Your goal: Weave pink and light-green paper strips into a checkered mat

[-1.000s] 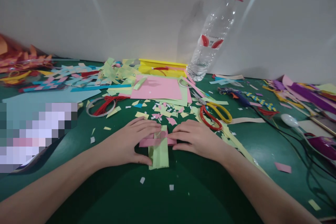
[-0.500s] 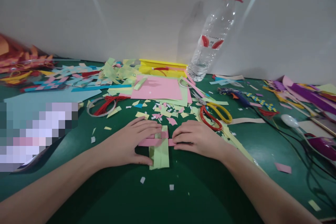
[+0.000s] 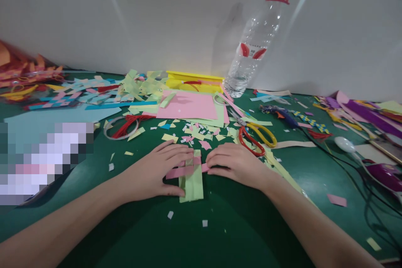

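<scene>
While the left hand (image 3: 155,168) lies spread open on green paper (image 3: 192,187), the right hand (image 3: 235,162) pinches a pink strip (image 3: 179,172).

I record pale green paper strips (image 3: 194,187) crossed by a plain pink strip (image 3: 179,172), before me on a dark green tabletop (image 3: 194,247). Scissors (image 3: 244,124): one loop red, one yellow. Also noted by me: a clear bottle (image 3: 256,29) with a red-and-white label (image 3: 252,50), a pink sheet (image 3: 188,106), a light blue sheet (image 3: 63,116), and a blue-and-yellow chequered band (image 3: 309,121).
</scene>
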The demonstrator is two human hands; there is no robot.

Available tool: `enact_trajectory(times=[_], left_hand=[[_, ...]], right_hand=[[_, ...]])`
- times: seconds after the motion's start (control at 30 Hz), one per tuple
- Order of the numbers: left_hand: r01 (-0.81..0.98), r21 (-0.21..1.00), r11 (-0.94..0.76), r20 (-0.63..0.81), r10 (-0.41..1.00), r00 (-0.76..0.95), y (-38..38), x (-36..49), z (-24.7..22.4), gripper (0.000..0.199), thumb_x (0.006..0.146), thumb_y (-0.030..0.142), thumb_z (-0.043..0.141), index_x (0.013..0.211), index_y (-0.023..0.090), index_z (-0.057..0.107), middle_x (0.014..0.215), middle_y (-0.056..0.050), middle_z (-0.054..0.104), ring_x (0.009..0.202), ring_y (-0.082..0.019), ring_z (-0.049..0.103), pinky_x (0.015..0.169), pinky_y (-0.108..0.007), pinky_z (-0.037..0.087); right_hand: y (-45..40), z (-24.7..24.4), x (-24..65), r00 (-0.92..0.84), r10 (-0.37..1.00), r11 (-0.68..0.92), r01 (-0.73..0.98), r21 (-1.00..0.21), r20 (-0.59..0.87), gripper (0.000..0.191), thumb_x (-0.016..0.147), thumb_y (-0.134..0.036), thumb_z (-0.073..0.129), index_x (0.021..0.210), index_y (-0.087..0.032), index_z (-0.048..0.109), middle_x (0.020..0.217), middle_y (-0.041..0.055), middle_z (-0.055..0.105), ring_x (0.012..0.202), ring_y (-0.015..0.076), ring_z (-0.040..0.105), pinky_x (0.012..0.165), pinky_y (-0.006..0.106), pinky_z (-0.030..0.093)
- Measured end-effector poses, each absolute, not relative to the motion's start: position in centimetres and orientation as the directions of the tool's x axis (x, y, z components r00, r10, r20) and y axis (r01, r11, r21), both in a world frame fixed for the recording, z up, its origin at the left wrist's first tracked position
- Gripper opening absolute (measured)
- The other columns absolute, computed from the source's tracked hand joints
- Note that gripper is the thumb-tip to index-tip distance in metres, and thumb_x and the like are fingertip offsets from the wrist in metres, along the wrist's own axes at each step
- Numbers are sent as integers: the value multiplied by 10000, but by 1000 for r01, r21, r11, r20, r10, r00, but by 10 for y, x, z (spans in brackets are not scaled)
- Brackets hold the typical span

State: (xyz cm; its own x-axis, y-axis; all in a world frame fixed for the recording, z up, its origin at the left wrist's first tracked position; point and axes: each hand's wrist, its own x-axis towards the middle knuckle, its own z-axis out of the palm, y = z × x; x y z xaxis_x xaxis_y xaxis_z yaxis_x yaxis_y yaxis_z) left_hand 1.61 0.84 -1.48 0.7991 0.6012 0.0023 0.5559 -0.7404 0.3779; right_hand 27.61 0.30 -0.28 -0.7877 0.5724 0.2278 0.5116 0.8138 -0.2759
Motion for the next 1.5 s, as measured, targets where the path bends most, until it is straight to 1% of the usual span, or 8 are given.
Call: enact_trajectory(times=[0.2,0.4,0.57,0.77,1.13,1.3,1.4,1.5], left_hand=[[566,398,-722,1,617,787,6,17,-16,740,761,667,548,1388,319,365,1460,-27,411,1355,-253,335,1143,-467,177],[559,380,-737,30,614,789,5,20,-15,720,760,647,567,1369,298,406,1438,-55,442,1332,-265,375,1145,-459,179],[577,368,-730,13,624,781,5,21,-16,713,764,655,554,1363,295,415,1439,-43,441,1332,-264,374,1149,-467,171],[583,353,-732,-8,621,784,4,20,-15,743,769,683,519,1396,321,354,1466,-19,402,1354,-262,337,1143,-486,172],[578,318,-752,5,611,792,3,22,-15,703,782,655,534,1366,283,411,1453,-41,423,1338,-262,363,1141,-472,183],[570,308,-762,24,605,795,3,20,-16,718,789,652,528,1399,317,353,1460,-29,412,1345,-257,353,1138,-467,186],[561,308,-768,42,600,799,4,18,-17,720,789,653,525,1406,332,338,1460,-32,412,1341,-262,357,1135,-471,187],[559,306,-771,46,598,800,4,18,-18,716,793,653,521,1408,341,327,1461,-27,410,1341,-259,358,1134,-475,185]], right_hand=[[2,-5,274,-789,572,809,497,-315,223,179,899,-326,553,908,-203,683,973,26,706,901,144,646,809,276,470],[2,-11,271,-789,561,821,490,-292,252,194,913,-329,529,908,-204,678,992,22,700,901,129,644,813,258,465],[2,-10,272,-789,553,828,488,-275,266,221,919,-344,514,909,-201,682,984,30,701,897,140,645,814,270,462],[5,-2,280,-757,573,816,487,-312,315,213,876,-362,583,888,-186,703,881,36,695,803,144,637,710,261,460],[3,-8,276,-821,539,838,501,-214,187,253,908,-358,536,1006,-205,712,796,19,675,711,132,600,632,250,388],[4,-5,278,-808,543,836,492,-245,230,250,906,-363,537,984,-215,721,755,18,675,668,122,590,610,240,389],[4,-3,279,-770,567,822,504,-264,294,235,893,-346,557,955,-185,717,774,31,689,701,136,610,638,247,416],[3,-1,279,-743,615,785,548,-288,263,248,864,-358,592,992,-173,696,854,48,695,787,161,628,690,264,436]])
